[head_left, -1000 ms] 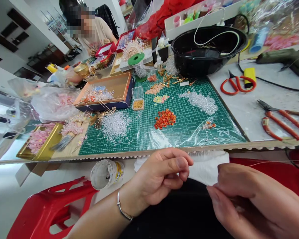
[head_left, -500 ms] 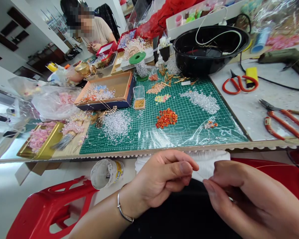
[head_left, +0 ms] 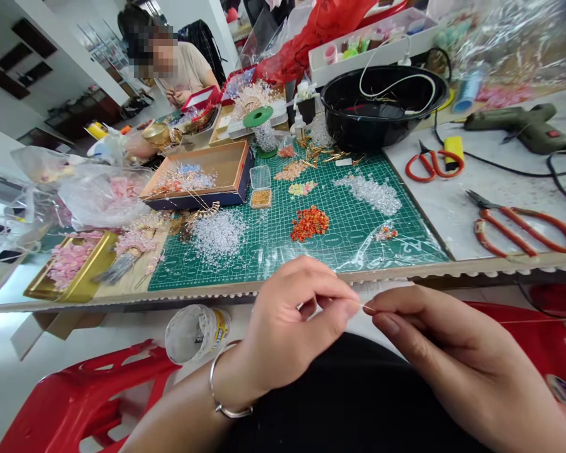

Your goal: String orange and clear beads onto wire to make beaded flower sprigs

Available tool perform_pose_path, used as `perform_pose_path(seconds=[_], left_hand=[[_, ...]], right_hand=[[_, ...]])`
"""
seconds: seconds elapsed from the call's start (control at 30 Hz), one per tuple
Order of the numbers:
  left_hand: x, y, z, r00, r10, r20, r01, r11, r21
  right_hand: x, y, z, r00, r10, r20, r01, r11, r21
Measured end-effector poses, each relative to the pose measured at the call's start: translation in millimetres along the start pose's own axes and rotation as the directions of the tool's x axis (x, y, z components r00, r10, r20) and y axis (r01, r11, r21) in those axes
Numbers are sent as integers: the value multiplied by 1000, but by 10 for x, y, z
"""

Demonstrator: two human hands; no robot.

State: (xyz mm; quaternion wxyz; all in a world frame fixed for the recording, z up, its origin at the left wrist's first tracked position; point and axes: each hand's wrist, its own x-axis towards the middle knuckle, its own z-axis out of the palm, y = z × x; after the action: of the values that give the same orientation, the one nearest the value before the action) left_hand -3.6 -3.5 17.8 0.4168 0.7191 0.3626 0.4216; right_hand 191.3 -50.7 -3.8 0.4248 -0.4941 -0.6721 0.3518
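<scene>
Left hand (head_left: 298,322) and right hand (head_left: 453,345) pinch a thin, golden strand (head_left: 366,307).

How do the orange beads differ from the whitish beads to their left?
The orange beads are vivid orange-red; the whitish beads are pale. The orange beads form a smaller, tighter heap, while the whitish beads spread wider. Both lie in loose piles on the green mat.
</scene>
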Motion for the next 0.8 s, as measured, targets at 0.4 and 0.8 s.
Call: perform_pose_path(seconds=[0.4,0.8], left_hand=[[-129,-68,142,806,-412,424,592,557,-583],[-144,-18,46,915,-309,258,378,443,-813]], right_hand=[[-189,-72,-15,977,-76,-200,56,993,-103],[-439,6,-67,965,-169,-201,97,942,-322]])
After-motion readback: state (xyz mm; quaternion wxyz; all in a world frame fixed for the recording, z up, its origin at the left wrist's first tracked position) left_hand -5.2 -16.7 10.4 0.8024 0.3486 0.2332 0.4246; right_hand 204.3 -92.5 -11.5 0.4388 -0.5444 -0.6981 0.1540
